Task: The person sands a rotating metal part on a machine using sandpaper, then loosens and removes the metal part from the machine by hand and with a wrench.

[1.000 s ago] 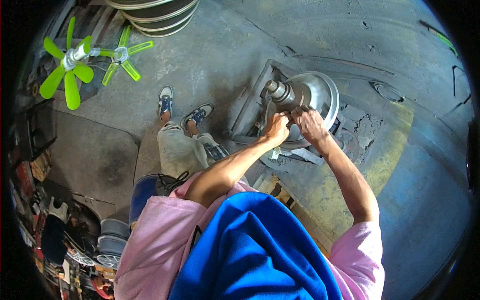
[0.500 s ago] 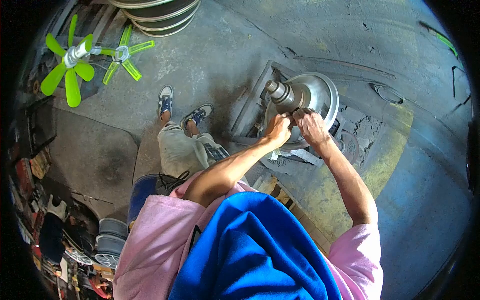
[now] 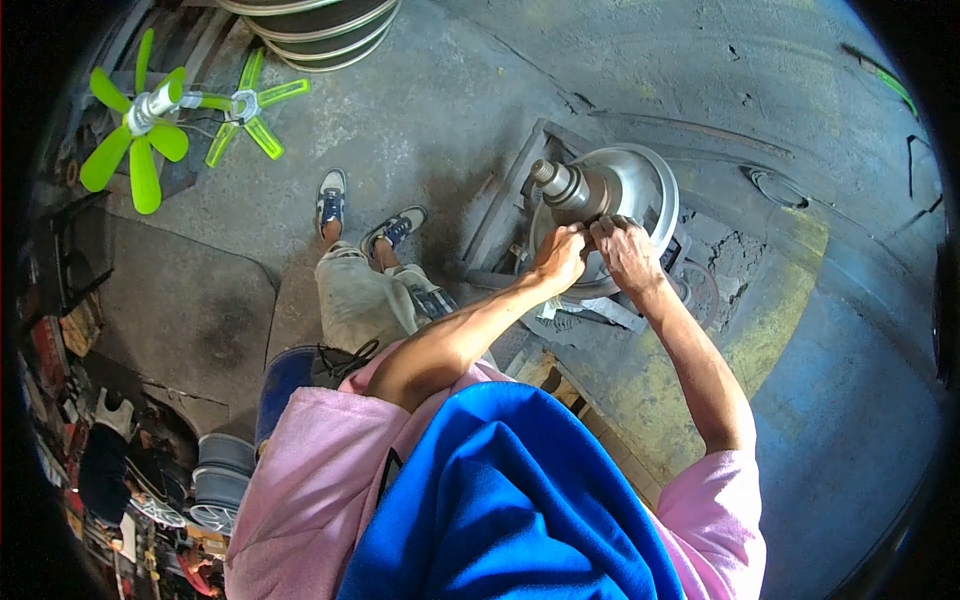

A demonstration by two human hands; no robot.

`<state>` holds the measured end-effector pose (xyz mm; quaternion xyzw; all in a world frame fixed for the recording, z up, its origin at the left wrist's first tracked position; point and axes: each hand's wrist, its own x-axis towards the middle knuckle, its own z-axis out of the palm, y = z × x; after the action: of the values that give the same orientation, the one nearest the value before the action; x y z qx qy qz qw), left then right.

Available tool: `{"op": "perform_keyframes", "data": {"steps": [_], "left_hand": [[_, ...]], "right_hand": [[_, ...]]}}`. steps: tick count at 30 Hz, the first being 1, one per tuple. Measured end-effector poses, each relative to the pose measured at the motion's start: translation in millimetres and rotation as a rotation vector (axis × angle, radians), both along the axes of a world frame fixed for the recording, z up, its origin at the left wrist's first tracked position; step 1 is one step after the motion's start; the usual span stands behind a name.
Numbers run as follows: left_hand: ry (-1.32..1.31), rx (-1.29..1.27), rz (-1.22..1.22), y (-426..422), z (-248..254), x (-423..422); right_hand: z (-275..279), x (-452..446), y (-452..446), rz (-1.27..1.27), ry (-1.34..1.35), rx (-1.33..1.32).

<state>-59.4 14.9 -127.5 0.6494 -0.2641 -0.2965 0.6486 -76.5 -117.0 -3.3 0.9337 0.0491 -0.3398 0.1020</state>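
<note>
Plainly, the work sits at the metal wheel [image 3: 632,180], which leans inside a dark, angular frame [image 3: 504,199] with a stepped shaft [image 3: 562,185] jutting from its middle. From where I stand, both hands meet low on its near side, just beside the base of that shaft. The left hand [image 3: 558,260] is curled tight, knuckles up; the right hand [image 3: 627,253] is bent over from the other side, fingers folded inward, so close to the left that they look to be touching. Whether they pinch some small piece between them (their own knuckles block my view), I cannot tell.

I'd judge the step in hand to be close, two-handed work against the wheel by the shaft. To my eye, the next move calls for even pressure from both sides, with the fingertips kept from slipping and the knuckles kept clear of the rim.
</note>
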Motion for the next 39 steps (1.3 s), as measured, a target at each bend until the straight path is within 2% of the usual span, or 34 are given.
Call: {"op": "perform_keyframes", "data": {"steps": [5,7,17,20,22,23,25,28,31,34,39], "left_hand": [[0.031,0.048,-0.025,-2,-2,-1],[0.034,0.004,-0.034,-2,0,1],[0.042,0.069,-0.005,-1,3,1],[0.117,0.059,-0.125,-2,1,4],[0.033,0.028,0.010,2,8,7],[0.033,0.027,0.012,1,8,7],[0.008,0.012,0.047,0,-3,-1],[0.033,0.033,-0.005,-5,-22,-11],[0.082,0.100,-0.073,-5,-27,-15],[-0.001,0.082,-0.036,-3,-28,-18],[0.031,0.044,-0.009,-8,-41,-25]], "right_hand": [[-3,0,-1,-0.012,0.073,-0.038],[-4,-6,-3,0.082,-0.084,-0.007],[-3,-13,-1,0.125,-0.016,-0.131],[-3,-9,-5,0.216,-0.146,-0.073],[-12,-14,-13,0.268,-0.222,-0.032],[-16,-15,-17,0.270,-0.222,-0.032],[-16,-4,-10,0.105,-0.010,-0.007],[-20,-7,-10,0.132,-0.077,-0.004],[-22,-5,-7,0.079,-0.032,-0.017],[-22,-3,-5,0.044,-0.020,0.005],[-21,-7,-4,0.130,-0.090,-0.019]]}}
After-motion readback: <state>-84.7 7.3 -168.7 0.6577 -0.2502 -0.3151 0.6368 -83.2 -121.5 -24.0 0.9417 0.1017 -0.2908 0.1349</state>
